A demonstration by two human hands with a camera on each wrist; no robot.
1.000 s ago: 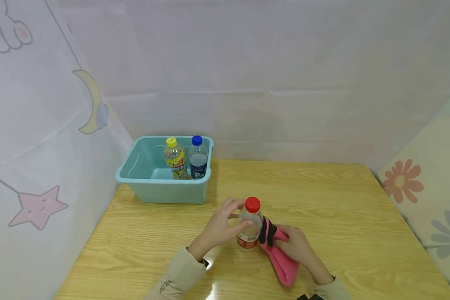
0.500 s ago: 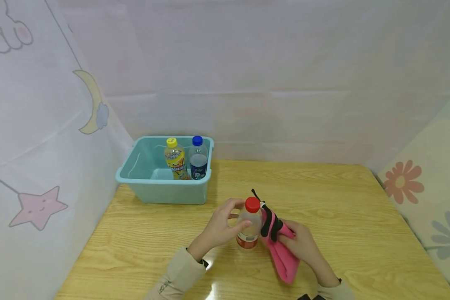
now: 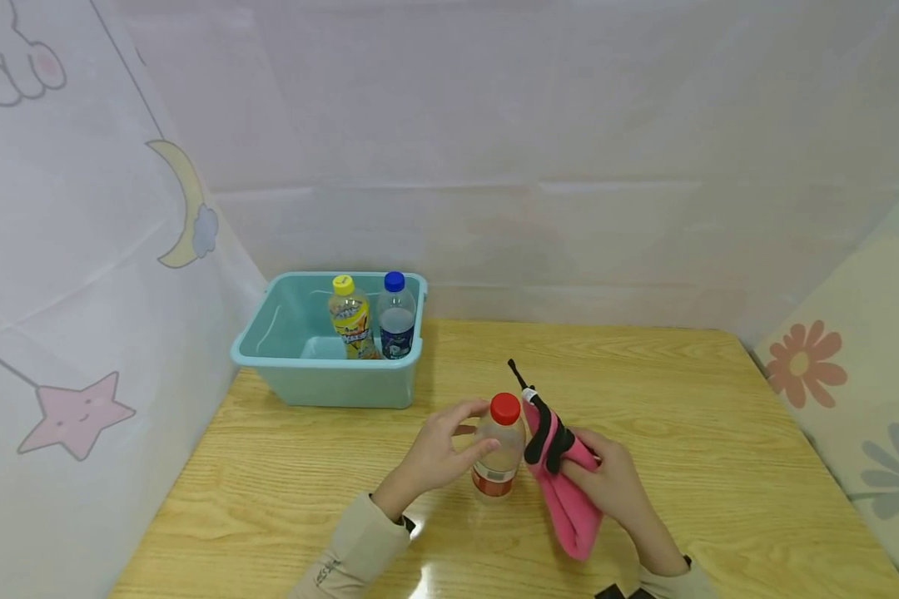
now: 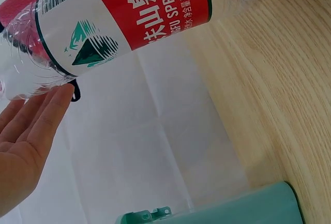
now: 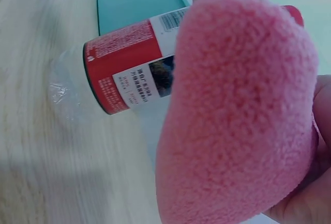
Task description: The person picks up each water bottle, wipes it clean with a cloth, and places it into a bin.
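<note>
In the head view, a clear plastic water bottle [image 3: 504, 481] with a red cap and red-and-white label stands upright on the table. My left hand [image 3: 438, 449] holds its upper part, thumb in front and fingers behind. In the left wrist view, fingertips [image 4: 62, 92] meet the clear plastic below the neck. Beside the bottle, my right hand [image 3: 616, 482] grips a folded pink fleecy cloth item [image 3: 569, 516] with black bands. A thin black strip with a white tag sticks out from its far end. Pink fleece [image 5: 238, 105] fills much of the right wrist view.
A pale teal basin [image 3: 337, 384] stands at the table's back left. It holds a yellow-capped bottle [image 3: 354, 323] and a blue-capped bottle [image 3: 397, 324]. Printed white cloth [image 3: 494, 166] hangs behind the wooden table [image 3: 689, 416].
My right hand has drawn the pink cloth item slightly right and away from the bottle, tilting up its black strip, which now shows. The left hand and the bottle stay nearly in place.
</note>
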